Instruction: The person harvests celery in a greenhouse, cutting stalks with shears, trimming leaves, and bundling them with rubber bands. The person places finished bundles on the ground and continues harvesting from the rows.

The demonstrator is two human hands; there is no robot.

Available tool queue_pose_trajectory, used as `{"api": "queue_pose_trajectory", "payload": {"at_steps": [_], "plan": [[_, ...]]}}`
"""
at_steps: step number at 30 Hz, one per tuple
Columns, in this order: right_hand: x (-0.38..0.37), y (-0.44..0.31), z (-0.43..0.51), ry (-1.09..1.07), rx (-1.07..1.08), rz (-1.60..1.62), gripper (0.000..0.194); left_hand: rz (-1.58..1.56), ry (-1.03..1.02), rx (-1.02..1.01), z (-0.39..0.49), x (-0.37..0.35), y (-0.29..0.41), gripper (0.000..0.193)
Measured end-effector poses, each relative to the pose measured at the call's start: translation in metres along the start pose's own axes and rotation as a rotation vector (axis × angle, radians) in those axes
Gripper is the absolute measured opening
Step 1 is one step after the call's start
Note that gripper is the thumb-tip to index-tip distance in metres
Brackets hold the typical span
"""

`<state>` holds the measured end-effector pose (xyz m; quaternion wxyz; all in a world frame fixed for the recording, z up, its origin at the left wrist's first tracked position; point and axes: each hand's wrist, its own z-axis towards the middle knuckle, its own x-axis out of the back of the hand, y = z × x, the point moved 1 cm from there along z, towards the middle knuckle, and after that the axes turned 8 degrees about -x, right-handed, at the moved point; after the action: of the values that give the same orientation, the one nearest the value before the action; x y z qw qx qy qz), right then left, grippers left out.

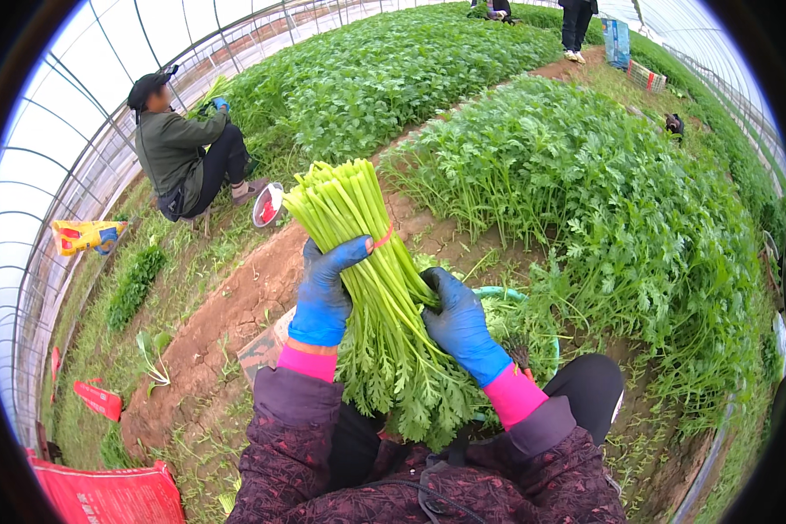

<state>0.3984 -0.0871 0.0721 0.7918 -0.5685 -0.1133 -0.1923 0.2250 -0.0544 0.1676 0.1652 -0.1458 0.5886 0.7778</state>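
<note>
A thick bunch of leafy green stalks [367, 262] is held up in front of me, cut ends at the top and leaves hanging towards my lap. A red rubber band [384, 236] goes around its upper part. My left hand [327, 288], in a dirty blue glove with a torn thumb tip, grips the bunch from the left, just below the band. My right hand [457, 318], gloved too, closes on the stalks from the right, lower down. Behind the right hand, a round teal rim [553, 340] encloses loose greens.
Dense leafy crops [563, 170] grow ahead and right. A co-worker [180, 150] sits at upper left beside a white bowl [268, 204] with red things. A red printed bag [108, 491] lies at lower left. Another person [575, 26] stands far off near a crate [646, 76].
</note>
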Motion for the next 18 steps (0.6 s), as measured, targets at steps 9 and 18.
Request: {"api": "queue_pose_trajectory", "payload": {"at_steps": [9, 18], "plan": [[0.051, -0.043, 0.000, -0.087, -0.096, -0.323, 0.033, 0.035, 0.035, -0.075, 0.010, 0.002, -0.004, 0.054], [0.075, -0.017, 0.045, -0.193, -0.165, 0.446, 0.051, 0.054, -0.119, -0.035, 0.003, -0.008, -0.002, 0.062]]}}
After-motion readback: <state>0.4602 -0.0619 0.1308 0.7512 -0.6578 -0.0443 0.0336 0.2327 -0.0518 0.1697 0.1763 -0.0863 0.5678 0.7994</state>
